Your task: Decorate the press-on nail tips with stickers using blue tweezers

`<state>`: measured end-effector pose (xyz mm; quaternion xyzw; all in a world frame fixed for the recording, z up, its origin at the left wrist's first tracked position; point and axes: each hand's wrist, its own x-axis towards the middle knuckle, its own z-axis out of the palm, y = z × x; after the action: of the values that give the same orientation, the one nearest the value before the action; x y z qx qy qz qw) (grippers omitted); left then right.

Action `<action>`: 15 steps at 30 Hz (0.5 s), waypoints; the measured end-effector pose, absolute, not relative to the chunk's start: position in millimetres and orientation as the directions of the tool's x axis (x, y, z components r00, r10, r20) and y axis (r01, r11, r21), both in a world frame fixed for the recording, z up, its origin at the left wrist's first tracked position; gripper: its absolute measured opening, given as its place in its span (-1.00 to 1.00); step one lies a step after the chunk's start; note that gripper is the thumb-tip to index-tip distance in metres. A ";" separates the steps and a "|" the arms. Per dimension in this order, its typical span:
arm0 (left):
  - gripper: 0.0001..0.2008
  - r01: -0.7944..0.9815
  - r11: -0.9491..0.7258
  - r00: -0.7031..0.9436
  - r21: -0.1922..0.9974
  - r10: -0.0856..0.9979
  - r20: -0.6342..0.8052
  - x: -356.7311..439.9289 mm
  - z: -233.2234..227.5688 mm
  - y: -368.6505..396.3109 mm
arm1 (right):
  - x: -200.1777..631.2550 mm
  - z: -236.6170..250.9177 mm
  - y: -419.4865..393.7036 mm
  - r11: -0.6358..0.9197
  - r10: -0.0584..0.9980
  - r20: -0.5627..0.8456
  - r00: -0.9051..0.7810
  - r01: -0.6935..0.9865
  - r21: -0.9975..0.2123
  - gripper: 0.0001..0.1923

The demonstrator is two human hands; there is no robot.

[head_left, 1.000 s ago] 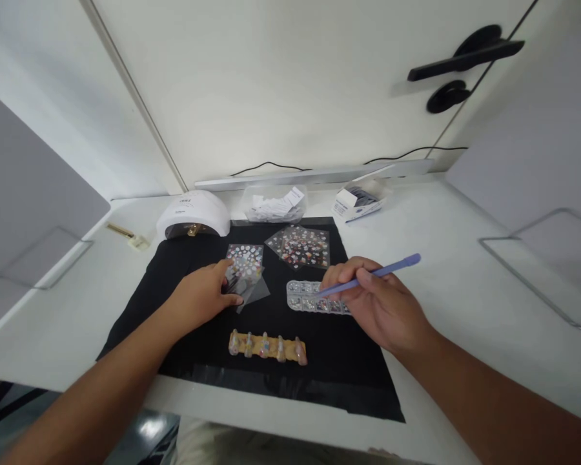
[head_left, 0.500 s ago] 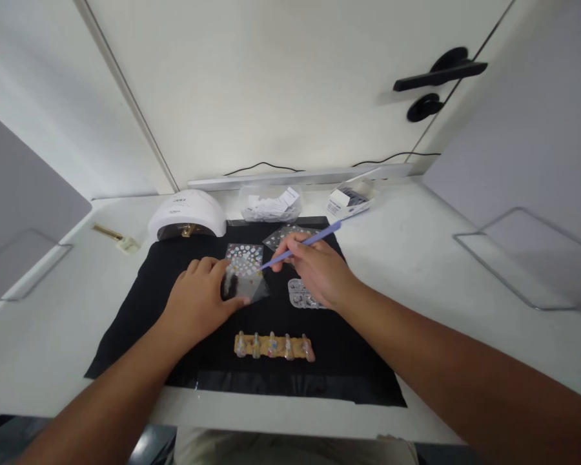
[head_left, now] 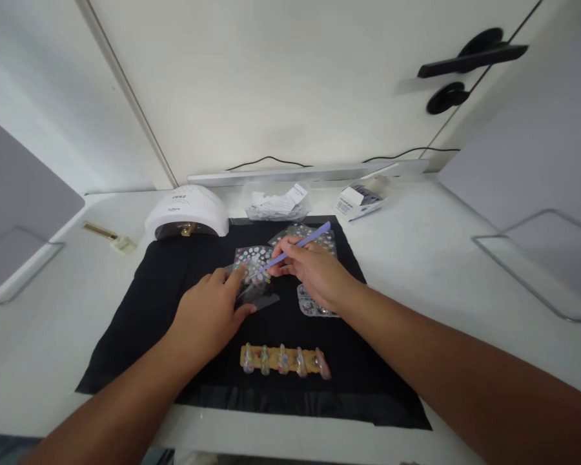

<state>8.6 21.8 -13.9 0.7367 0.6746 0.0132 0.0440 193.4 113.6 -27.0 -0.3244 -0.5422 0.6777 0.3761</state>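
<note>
My left hand presses its index finger onto a nail sticker sheet with white and coloured dots, holding it against the black mat. Its thumb lies on the edge of a clear film at the sheet's lower end. My right hand pinches a purple stick tool like a pen. The tool's thin tip points down at the stickers, close to my left index finger; contact cannot be made out. Nearer me, several decorated false nails stand on a tan strip.
A second dotted sheet and a clear compartment case lie partly under my right hand. Behind stand a white nail lamp, a clear tub of white packets and a small carton. A bottle and brush cap lie left.
My left index finger has stretched forward onto the sticker sheet. The purple tool has shifted slightly, its tip still over the stickers. The whole view has shifted a little.
</note>
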 end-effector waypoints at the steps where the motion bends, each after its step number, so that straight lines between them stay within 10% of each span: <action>1: -0.37 0.991 -0.090 0.094 0.094 0.995 -0.038 7.9 -14.9 22.3 | 193.6 -27.3 113.7 -0.121 0.861 -0.021 -0.509 -0.163 -0.979 -0.66; 15: -0.39 0.934 -0.169 0.159 0.313 0.986 0.057 5.5 -21.8 24.9 | 196.0 -37.5 106.7 -0.075 0.807 0.101 -0.581 -0.270 -0.960 -0.68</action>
<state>5.5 24.9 -21.8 0.7544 0.6362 0.1245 0.1026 196.0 106.7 -37.5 -0.2407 -0.5577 0.6926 0.3891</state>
